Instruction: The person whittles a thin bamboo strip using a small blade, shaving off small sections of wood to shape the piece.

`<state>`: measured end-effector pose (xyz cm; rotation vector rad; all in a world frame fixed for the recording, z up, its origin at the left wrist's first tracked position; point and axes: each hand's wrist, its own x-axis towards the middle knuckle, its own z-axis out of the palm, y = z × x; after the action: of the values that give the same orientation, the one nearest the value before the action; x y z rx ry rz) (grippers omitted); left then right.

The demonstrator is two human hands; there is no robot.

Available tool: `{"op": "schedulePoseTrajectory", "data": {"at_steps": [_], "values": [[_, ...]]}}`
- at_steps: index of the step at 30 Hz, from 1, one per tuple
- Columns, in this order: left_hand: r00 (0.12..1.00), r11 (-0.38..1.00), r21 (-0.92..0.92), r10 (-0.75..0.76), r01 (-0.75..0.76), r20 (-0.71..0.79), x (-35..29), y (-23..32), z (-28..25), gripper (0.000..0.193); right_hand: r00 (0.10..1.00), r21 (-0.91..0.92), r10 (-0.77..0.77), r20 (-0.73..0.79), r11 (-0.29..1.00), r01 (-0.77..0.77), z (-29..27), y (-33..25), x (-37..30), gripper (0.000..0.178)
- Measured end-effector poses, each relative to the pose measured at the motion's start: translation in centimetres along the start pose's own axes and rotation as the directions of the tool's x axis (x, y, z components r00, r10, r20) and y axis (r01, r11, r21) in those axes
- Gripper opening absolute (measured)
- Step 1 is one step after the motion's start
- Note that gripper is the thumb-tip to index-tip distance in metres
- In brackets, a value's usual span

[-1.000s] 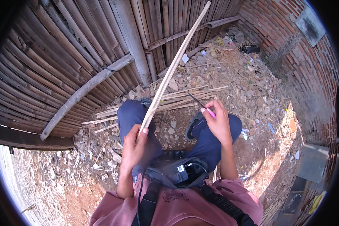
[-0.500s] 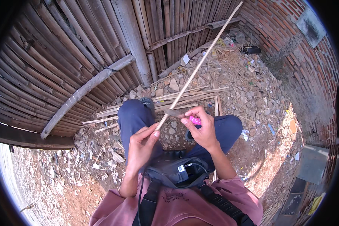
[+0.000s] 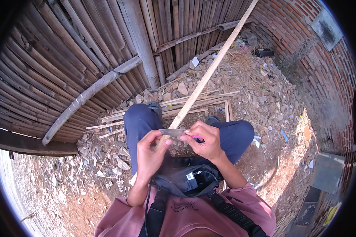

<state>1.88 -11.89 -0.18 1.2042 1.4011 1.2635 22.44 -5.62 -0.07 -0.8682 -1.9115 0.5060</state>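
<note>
The left hand [image 3: 149, 153] grips a pale strip [image 3: 201, 85] while the right hand [image 3: 205, 140] holds a knife [image 3: 172, 132] across it.

Tan strip [image 3: 205, 80], seemingly pink handle [image 3: 199, 137].

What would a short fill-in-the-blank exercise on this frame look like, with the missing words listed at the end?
1. The bare hand gripping a long, pale wooden strip is the person's ____ one.
2. The bare right hand holds a grey-bladed metal knife whose handle is ____.
3. The person's cloth trousers are dark ____.
4. The rough wall at the picture's right is built of reddish ____.

Missing words: left; pink; blue; bricks.
</note>
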Motion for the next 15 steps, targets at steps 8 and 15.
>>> {"op": "schedulePoseTrajectory", "data": {"at_steps": [8, 15], "values": [[0.997, 0.977, -0.201, -0.076, 0.079, 0.021, -0.2, 0.1, 0.3, 0.012, 0.988, -0.05, -0.149, -0.044, 0.988, 0.147, 0.1, -0.1, -0.3, 0.029], [0.998, 0.998, -0.008, 0.06, -0.06, 0.01, -0.7, 0.0, 1.0, 0.02, 0.976, -0.062, -0.199, -0.086, 0.979, 0.194, 0.0, -0.3, -0.1, 0.03]]}}
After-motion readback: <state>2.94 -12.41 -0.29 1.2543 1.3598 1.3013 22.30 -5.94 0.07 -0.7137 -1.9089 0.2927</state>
